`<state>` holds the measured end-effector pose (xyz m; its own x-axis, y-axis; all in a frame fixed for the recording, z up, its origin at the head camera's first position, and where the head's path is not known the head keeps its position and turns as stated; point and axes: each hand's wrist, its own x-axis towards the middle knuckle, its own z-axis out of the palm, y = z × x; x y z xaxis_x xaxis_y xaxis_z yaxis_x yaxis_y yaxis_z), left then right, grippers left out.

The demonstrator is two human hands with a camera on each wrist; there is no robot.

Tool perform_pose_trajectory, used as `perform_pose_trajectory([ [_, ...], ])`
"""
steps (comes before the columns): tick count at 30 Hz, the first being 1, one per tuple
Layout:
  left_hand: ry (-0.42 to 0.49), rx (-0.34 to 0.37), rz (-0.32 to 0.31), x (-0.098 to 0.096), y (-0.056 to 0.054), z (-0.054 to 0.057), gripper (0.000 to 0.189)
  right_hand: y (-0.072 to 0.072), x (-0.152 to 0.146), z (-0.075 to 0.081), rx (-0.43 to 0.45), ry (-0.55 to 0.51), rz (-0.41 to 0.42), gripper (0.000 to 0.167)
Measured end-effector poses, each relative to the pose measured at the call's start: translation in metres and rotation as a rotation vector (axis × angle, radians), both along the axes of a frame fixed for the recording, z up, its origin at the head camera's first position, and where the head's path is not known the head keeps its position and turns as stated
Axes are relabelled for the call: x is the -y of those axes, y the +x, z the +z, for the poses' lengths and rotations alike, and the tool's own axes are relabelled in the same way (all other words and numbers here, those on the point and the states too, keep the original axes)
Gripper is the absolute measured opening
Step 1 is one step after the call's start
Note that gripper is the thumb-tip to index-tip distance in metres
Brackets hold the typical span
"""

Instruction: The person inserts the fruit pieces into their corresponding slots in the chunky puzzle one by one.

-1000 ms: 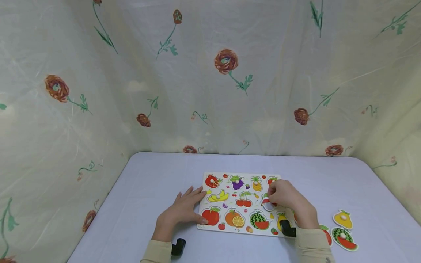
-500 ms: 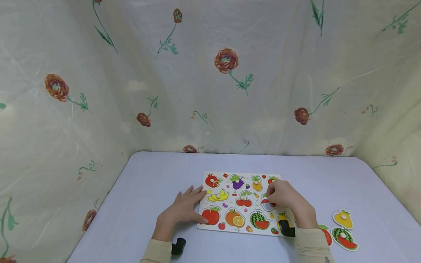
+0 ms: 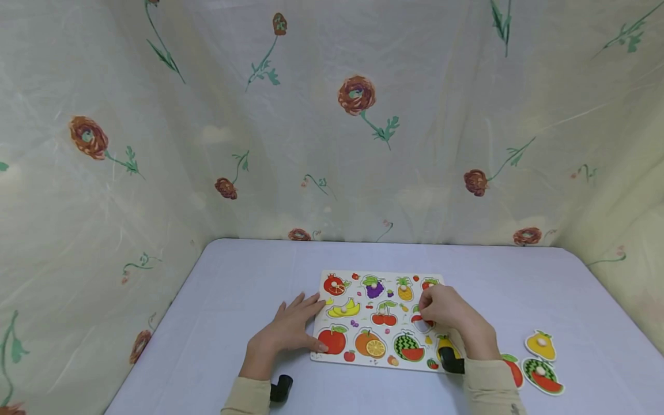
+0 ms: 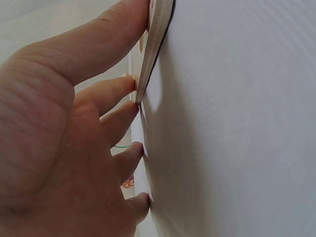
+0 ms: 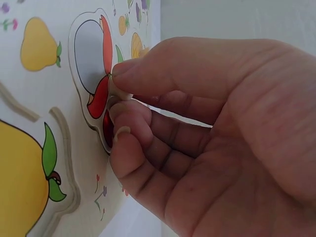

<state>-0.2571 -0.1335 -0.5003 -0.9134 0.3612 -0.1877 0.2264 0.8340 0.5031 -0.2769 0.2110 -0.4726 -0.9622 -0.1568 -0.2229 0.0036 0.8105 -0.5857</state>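
Observation:
A white fruit puzzle board [image 3: 402,325] lies on the table. My left hand [image 3: 287,331] is spread at its left side, thumb and some fingertips touching the edge; in the left wrist view the other fingertips [image 4: 140,205] reach past the board. My right hand [image 3: 456,314] pinches the knob of a red-and-white fruit piece [image 5: 91,59] between thumb and fingers. That piece sits in its outlined recess, or nearly so; I cannot tell if it is fully flush. Below it in the board is an empty-knobbed yellow pear picture [image 5: 17,173], its groove visible.
On the table right of the board lie a yellow pear piece [image 3: 540,346], a watermelon piece [image 3: 542,376] and a red piece [image 3: 512,370] partly behind the right sleeve. Several knobbed pieces, such as the grapes [image 3: 373,287], sit in the board. A flowered curtain [image 3: 415,144] hangs behind.
My right hand has shifted slightly left, still pinching the red-and-white piece, which shows a little less of its white part. My left hand stays at the board's edge.

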Motion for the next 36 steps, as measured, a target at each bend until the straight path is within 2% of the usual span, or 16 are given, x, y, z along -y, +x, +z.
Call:
perform_pose_trajectory([
  [17,-0.003,0.002,0.008,-0.0001,-0.0035,-0.0044,0.098,-0.0018,-0.0016,-0.0002,0.002,0.006,-0.003,0.004],
  [36,0.008,0.001,0.003,0.0002,-0.0012,-0.0017,0.098,0.0007,-0.0032,0.0030,0.023,0.005,-0.006,0.005],
])
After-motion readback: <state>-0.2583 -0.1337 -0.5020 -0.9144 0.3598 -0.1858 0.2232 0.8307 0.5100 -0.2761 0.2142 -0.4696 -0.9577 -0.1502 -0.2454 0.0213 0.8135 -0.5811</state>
